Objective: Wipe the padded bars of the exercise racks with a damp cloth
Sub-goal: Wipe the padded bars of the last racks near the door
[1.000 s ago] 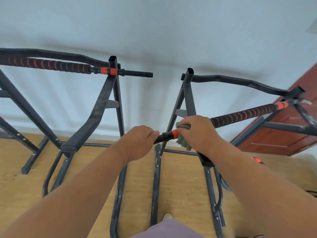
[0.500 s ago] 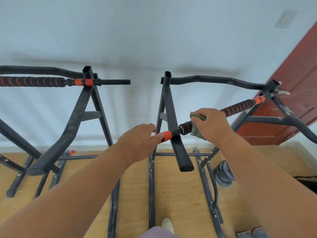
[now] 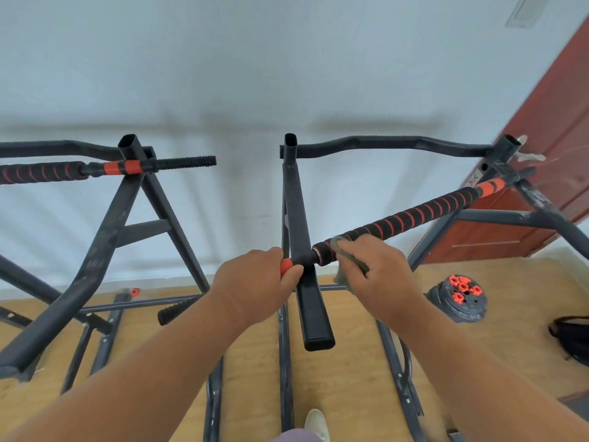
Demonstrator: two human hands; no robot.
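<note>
Two dark metal exercise racks stand side by side: the left rack and the right rack. A padded bar, black foam with orange spiral stripes, slopes from the right rack's far post down toward me. My left hand grips the bar's near end at its orange collar. My right hand holds a grey-green cloth wrapped round the foam's near end; most of the cloth is hidden under the fingers. A second padded bar lies across the left rack.
The racks stand on a wooden floor against a pale wall. A stack of black weight plates with orange nuts lies at the right, with a dark bag beyond it. A red-brown door fills the far right. My shoe shows at the bottom.
The view has swung right and lifted. My right hand with the cloth has slid up from the bar's orange collar onto the start of the foam. My left hand keeps its grip on the near end.
</note>
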